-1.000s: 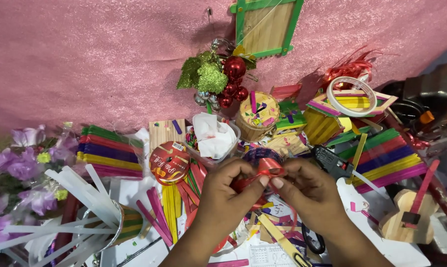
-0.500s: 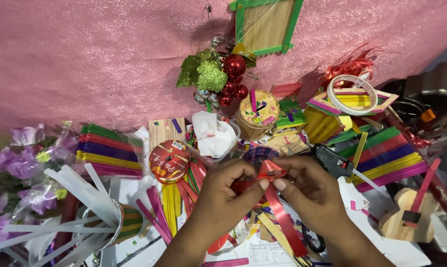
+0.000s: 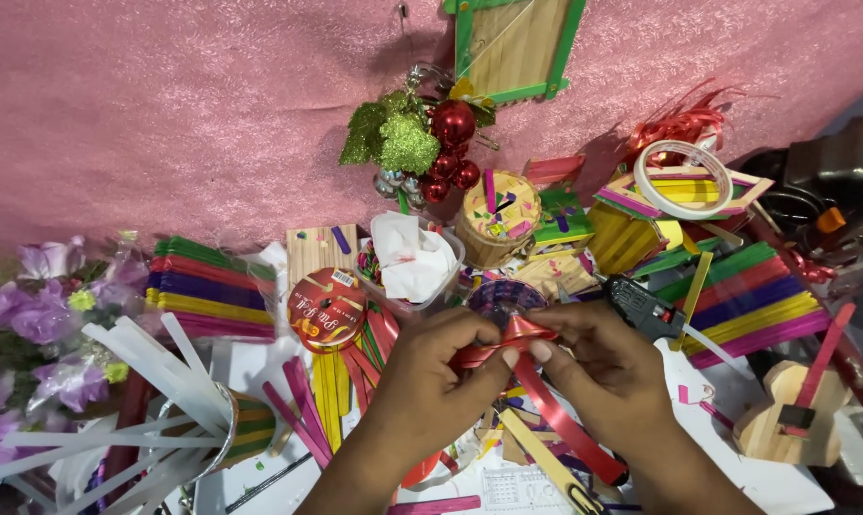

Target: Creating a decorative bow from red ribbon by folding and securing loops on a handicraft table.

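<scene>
Ribbon [image 3: 508,341], red and glossy, held above the middle of the bench [image 3: 260,372] between both hands, partly folded into loops. Left hand [image 3: 431,377] pinches the folded end between thumb and forefinger; right hand [image 3: 608,372] is closed on the same fold from the other side, fingertips nearly meeting the left. A first loop or two appears formed at the pinch, while a long tail [image 3: 570,424] runs down and to the right, still flat and unfolded; judged from this, the folding is begun but well short of done, and nothing yet binds the loops. Compared with the frame half a second earlier, the hands sit at much the same spot, and the fold looks drawn tighter and more pointed; the tail hangs along a similar slant. Around the work: a round red ribbon spool [image 3: 325,310] just left, bundles of coloured sticks [image 3: 212,286] beyond it, white glue sticks [image 3: 155,367] at lower left, a black glue gun [image 3: 646,307] beside the right hand, a small wooden guitar [image 3: 789,420] at far right
</scene>
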